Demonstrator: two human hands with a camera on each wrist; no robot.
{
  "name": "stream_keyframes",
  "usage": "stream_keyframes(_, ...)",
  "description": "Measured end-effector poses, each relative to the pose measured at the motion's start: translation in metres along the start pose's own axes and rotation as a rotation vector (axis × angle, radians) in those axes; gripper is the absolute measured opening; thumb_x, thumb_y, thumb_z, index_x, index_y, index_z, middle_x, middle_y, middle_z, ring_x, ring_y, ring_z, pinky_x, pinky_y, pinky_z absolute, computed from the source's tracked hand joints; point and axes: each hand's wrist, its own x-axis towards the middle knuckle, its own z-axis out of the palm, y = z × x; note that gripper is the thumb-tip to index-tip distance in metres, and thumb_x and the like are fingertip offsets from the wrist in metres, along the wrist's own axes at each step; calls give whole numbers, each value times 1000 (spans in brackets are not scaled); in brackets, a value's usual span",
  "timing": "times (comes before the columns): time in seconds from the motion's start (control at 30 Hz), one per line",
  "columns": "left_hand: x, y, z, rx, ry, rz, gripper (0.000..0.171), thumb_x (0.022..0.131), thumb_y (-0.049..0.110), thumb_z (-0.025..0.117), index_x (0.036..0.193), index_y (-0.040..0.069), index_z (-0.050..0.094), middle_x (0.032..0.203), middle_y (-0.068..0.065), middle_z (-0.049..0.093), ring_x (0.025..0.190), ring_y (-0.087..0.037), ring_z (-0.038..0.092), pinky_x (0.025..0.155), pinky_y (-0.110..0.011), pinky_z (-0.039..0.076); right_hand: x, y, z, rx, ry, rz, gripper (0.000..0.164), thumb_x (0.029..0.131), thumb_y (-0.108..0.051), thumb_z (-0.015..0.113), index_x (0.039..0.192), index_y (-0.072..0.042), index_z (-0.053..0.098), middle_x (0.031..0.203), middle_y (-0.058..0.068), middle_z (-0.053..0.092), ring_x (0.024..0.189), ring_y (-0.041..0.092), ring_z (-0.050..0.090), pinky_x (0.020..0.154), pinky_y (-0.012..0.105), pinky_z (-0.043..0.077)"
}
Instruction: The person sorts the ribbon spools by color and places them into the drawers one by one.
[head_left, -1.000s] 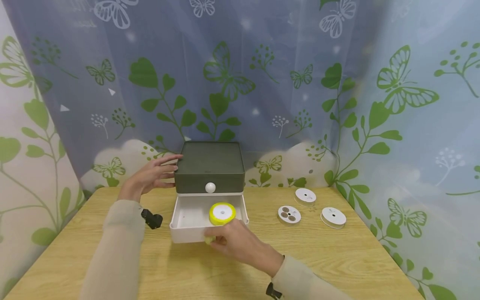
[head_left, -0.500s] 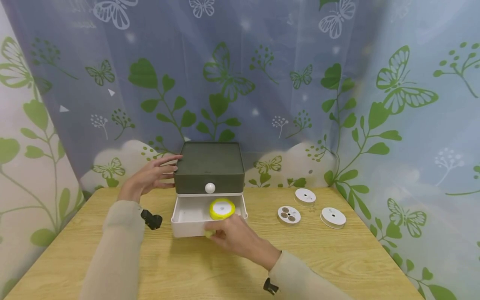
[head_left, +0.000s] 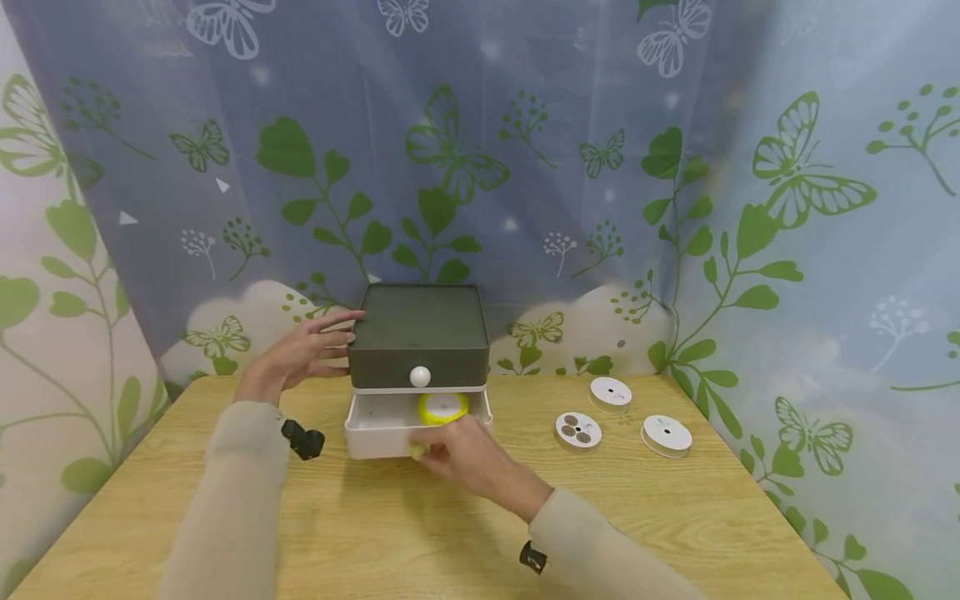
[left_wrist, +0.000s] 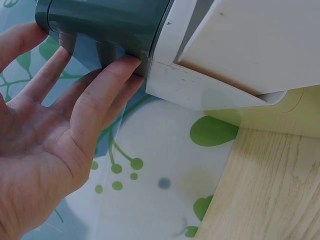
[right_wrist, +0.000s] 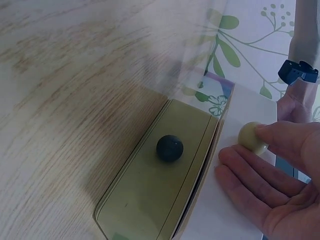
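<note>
A small drawer cabinet has a dark green top section (head_left: 420,317) with a white knob (head_left: 421,377). Below it, a white drawer (head_left: 375,442) is partly pulled out. Inside lies a yellow-edged spool of ribbon (head_left: 442,405), its front part hidden behind my right hand. With thumb and fingers, my right hand (head_left: 474,458) pinches the pale yellow-green drawer knob (right_wrist: 251,138) on the drawer's front. My left hand (head_left: 300,350) rests its fingertips against the left side of the dark green section, fingers extended and apart (left_wrist: 97,100).
To the right on the wooden table (head_left: 637,517) lie three white spools: one at the back (head_left: 611,392), one with brown circles (head_left: 578,430), one farther right (head_left: 667,433). In the right wrist view, a yellow-green bottom drawer (right_wrist: 145,195) bears a dark knob (right_wrist: 170,148). Patterned curtains hang behind.
The white drawer has slid partway back into the cabinet, with the ribbon spool inside. My right hand has moved away from me with the knob. My left hand has stayed in place.
</note>
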Motion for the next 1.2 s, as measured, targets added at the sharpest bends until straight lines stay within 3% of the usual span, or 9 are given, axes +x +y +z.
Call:
stream_keyframes(0.33,0,1,0,7,3,-9,66,108,29,55,166,17,24,175,-14,1,156,-52,16,112,-56,47,7,6,2,-15,15,-9,22,88,-5,80,110,-8,80,82,8,78,69,12,74,64,8,52)
stream_keyframes(0.63,-1,0,-1,7,1,-9,67,108,30,55,165,17,24,175,-13,0,157,-52,13,112,-55,49,14,15,2,12,16,-9,23,90,-3,77,112,-6,80,81,9,79,69,16,77,58,6,47)
stream_keyframes(0.93,-1,0,0,11,8,-17,67,108,32,56,165,19,25,175,-13,1,157,-51,13,112,-56,48,20,24,5,0,11,13,23,91,-4,77,114,-8,80,78,8,78,66,12,73,58,8,48)
stream_keyframes(1.2,0,-1,-2,16,1,-6,66,108,32,55,166,18,25,175,-14,0,157,-52,12,109,-52,51,27,29,6,-7,10,19,22,91,-4,76,113,-8,80,77,8,78,55,3,55,52,8,39)
